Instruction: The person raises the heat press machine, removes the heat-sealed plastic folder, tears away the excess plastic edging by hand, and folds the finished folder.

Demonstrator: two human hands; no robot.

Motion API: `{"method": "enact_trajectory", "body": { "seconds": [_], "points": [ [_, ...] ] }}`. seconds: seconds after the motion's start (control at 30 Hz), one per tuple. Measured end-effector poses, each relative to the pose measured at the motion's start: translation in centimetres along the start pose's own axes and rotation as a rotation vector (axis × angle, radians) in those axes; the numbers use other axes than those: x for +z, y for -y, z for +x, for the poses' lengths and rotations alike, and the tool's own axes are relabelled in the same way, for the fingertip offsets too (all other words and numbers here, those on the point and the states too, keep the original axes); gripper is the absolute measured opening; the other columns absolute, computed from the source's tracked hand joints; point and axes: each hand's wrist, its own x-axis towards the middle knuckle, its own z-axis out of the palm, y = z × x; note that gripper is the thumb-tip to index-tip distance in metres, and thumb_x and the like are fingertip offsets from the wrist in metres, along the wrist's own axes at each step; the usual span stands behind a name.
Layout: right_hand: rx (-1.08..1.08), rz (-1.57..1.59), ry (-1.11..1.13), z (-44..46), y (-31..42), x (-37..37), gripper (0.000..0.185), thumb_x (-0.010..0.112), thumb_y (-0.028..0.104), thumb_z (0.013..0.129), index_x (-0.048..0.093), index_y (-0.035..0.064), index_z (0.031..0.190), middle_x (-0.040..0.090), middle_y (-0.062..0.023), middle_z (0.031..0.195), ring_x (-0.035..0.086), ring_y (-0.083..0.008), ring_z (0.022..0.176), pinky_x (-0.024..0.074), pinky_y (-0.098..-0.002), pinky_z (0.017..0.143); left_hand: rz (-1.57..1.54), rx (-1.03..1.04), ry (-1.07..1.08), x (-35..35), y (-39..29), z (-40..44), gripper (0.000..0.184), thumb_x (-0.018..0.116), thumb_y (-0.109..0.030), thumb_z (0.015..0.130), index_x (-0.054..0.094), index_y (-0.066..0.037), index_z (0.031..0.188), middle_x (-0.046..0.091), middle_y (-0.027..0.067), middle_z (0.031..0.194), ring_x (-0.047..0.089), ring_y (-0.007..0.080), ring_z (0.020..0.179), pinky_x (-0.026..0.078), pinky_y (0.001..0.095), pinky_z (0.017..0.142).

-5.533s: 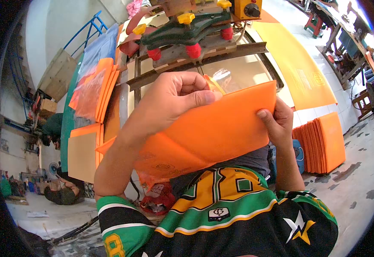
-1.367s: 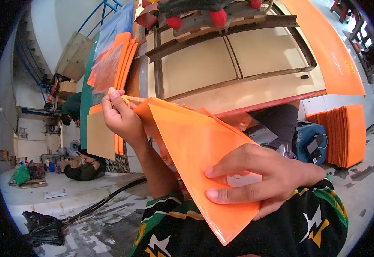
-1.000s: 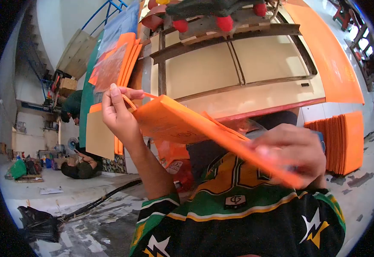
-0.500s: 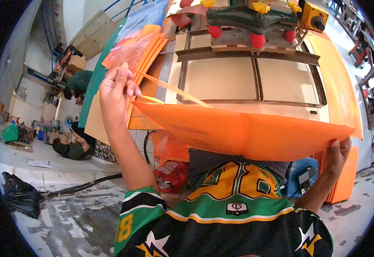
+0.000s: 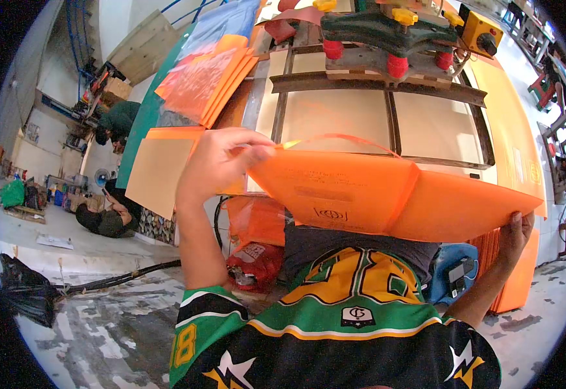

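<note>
Bright orange plastic folder (image 5: 377,201), creased mid-way, with a dark logo (image 5: 330,214) plus print too tiny to read and a thin strip (image 5: 344,136) arching off its top, is held above the lap (image 5: 304,241), left hand (image 5: 228,159) and right hand (image 5: 518,230) pinching opposite ends, jersey sleeve (image 5: 213,327) reading "8".

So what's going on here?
A person is holding a creased, printed orange sheet open above their lap. The left hand is at its upper left corner, the right hand grips the right edge, and a narrow orange strip arcs above the top edge. Beyond it is a dark metal frame below a machine with yellow knobs. More folded orange sheets lie off to the left.
</note>
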Motion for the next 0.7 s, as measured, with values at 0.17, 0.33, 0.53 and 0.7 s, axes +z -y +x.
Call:
{"method": "enact_trajectory", "body": {
  "seconds": [0.17,0.33,0.53,0.7],
  "points": [
    [0.024,-0.035,0.111,0.8,0.1,0.0,0.058,0.070,0.033,0.095,0.051,-0.0034,0.137,0.063,-0.0126,0.127,0.060,-0.0241,0.117,0.0440,-0.0397,0.104,0.144,0.011,0.009,1.9,-2.0,0.7,0.026,0.075,-0.023,0.090,0.075,0.001,0.098,0.074,0.0098,0.089,0.066,0.0163,0.080,0.051,0.0310,0.074],
    [0.016,-0.076,0.084,0.6,0.0,0.5,0.062,0.073,0.037,0.092,0.052,-0.0030,0.134,0.063,-0.0119,0.125,0.060,-0.0236,0.115,0.0465,-0.0403,0.100,0.167,0.101,-0.270,4.7,-1.5,0.5,0.022,0.073,-0.020,0.091,0.074,0.001,0.092,0.072,0.0123,0.082,0.065,0.0204,0.074,0.050,0.0324,0.071],
    [0.032,-0.022,0.032,-0.5,0.8,2.7,0.062,0.072,0.035,0.094,0.050,-0.0029,0.137,0.062,-0.0113,0.128,0.059,-0.0234,0.118,0.0455,-0.0389,0.103,0.000,0.075,-0.639,7.1,-0.4,0.1,0.024,0.065,-0.019,0.097,0.071,0.003,0.088,0.070,0.0086,0.077,0.062,0.0155,0.071,0.048,0.0307,0.068],
    [0.037,0.012,0.010,-0.9,0.4,2.1,0.063,0.073,0.034,0.093,0.049,-0.0020,0.138,0.063,-0.0101,0.128,0.059,-0.0230,0.118,0.0457,-0.0388,0.103,-0.240,-0.039,-0.836,5.4,0.5,-0.1,0.030,0.060,-0.024,0.102,0.068,0.001,0.088,0.068,0.0057,0.079,0.063,0.0129,0.074,0.049,0.0276,0.073]
  ]
}}
